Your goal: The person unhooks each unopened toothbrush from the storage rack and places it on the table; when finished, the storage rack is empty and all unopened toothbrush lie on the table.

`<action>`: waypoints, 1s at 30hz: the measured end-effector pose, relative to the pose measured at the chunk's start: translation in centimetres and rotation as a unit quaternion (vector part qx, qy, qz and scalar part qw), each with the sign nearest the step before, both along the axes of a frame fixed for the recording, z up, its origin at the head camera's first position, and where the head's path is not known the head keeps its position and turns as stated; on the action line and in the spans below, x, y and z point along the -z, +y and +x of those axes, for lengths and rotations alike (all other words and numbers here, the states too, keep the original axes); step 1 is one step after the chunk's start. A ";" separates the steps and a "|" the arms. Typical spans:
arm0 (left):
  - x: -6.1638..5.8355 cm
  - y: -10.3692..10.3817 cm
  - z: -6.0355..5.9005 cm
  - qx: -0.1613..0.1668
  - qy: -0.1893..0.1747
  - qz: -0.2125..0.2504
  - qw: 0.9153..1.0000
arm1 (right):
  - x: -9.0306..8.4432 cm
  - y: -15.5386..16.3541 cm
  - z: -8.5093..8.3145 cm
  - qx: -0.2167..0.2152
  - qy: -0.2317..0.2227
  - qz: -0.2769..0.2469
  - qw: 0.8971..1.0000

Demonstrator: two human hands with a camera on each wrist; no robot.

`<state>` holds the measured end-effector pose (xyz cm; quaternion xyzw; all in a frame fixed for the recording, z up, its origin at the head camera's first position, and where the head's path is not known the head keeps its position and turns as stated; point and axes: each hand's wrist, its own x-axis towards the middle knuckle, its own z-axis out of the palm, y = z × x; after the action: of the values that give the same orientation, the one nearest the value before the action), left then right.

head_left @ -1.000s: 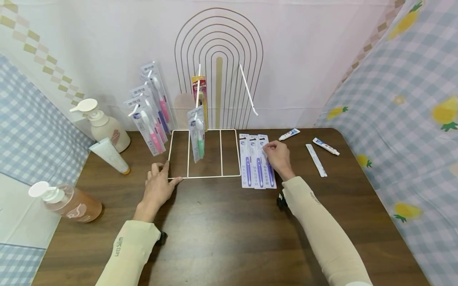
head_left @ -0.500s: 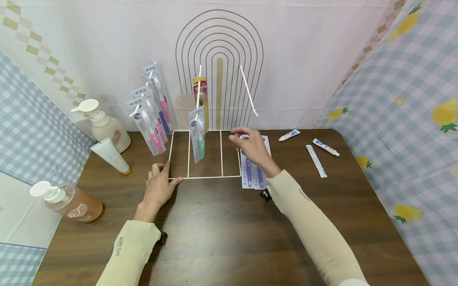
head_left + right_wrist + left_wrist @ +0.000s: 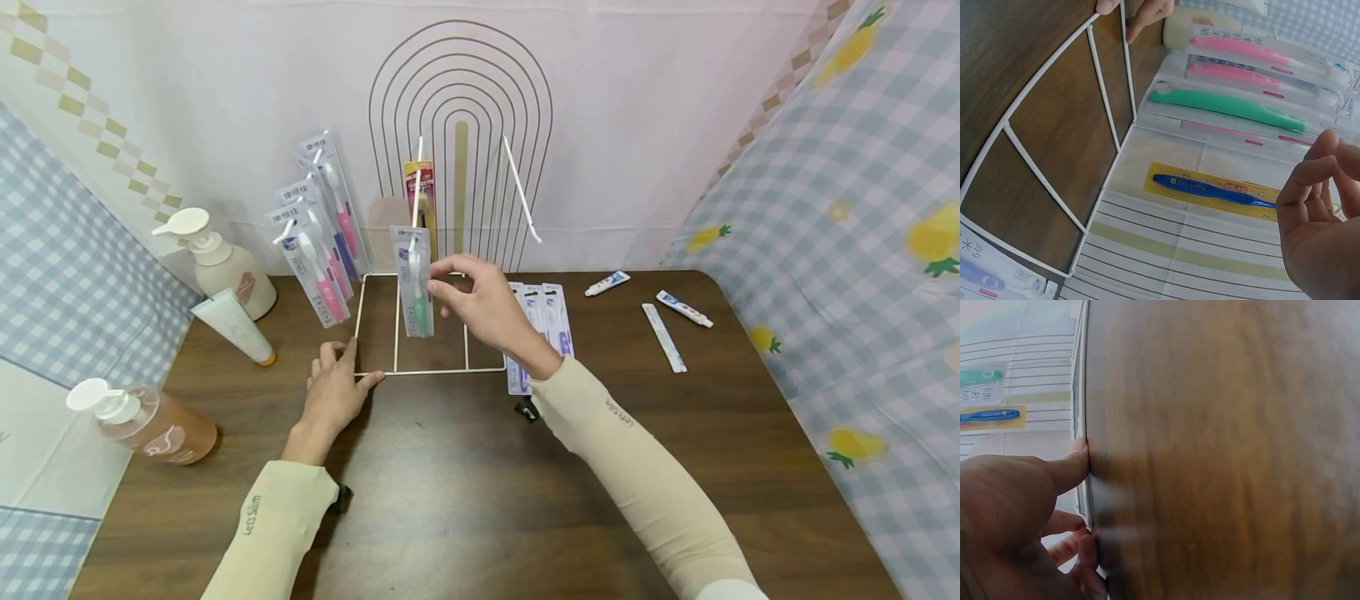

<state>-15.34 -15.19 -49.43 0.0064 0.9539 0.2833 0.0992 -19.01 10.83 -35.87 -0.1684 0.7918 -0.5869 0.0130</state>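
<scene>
My right hand (image 3: 483, 304) pinches the right edge of a packaged toothbrush with a green handle (image 3: 419, 308), which hangs on the front of the middle hook of a white wire rack. In the right wrist view, the curled fingers (image 3: 1310, 181) meet the edge of that clear pack. My left hand (image 3: 333, 383) rests at the front left corner of the rack's wire base (image 3: 442, 372), thumb on the front wire and index finger along the side wire. Behind the green one hangs a yellow-and-red packaged toothbrush (image 3: 420, 179). Several packaged toothbrushes (image 3: 318, 275) hang on the left hook.
Three purple packaged toothbrushes (image 3: 558, 321) lie right of the rack, partly behind my right hand. The right hook (image 3: 521, 192) is bare. Two small toothpaste tubes (image 3: 682, 308) and a slim packet (image 3: 663, 337) lie farther right. Pump bottles (image 3: 232, 275) and a white tube (image 3: 232, 325) stand left.
My right hand has moved left from the purple packs to the green toothbrush, whose pack has turned to face forward. My left hand has stayed on the rack's corner.
</scene>
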 end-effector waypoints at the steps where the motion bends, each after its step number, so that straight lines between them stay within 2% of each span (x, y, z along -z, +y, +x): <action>1: 0.0 0.0 0.0 0.000 0.001 0.000 1.000 | 0.0 -0.1 0.0 0.003 0.003 0.001 1.000; 9: -0.1 0.1 0.1 0.002 -0.002 0.001 1.000 | -0.1 -0.1 0.1 0.016 0.014 0.002 1.000; 19: -0.3 0.1 0.2 0.003 -0.008 0.001 1.000 | -0.2 1.3 0.1 0.049 0.030 -0.034 0.998; 30: -0.3 0.1 0.2 0.003 -0.008 -0.002 1.000 | 1.5 3.7 0.2 0.068 0.027 -0.029 0.997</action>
<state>-15.09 -15.08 -49.17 0.0070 0.9536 0.2810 0.1079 -18.81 14.55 -37.33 -0.1303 0.7841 -0.6044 -0.0537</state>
